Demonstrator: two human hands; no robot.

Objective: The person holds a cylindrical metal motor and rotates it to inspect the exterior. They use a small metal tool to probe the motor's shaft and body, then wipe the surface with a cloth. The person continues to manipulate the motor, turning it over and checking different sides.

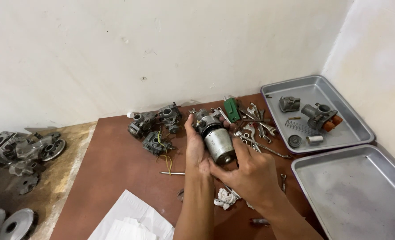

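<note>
Metal carburetor (pixel 214 137) held between both hands, left hand (pixel 194 146), right hand (pixel 250 174)

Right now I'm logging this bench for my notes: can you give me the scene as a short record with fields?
Surface: brown table against a white wall
Left hand: left hand cradles the carburetor from its left side
Right hand: right hand grips the carburetor's round metal bowl end from below
Near the hands: pile of wrenches, three more carburetor bodies, crumpled white rag
Trays: upper metal tray holds small parts and a spring; lower metal tray holds nothing visible
Lower left: white paper
</note>
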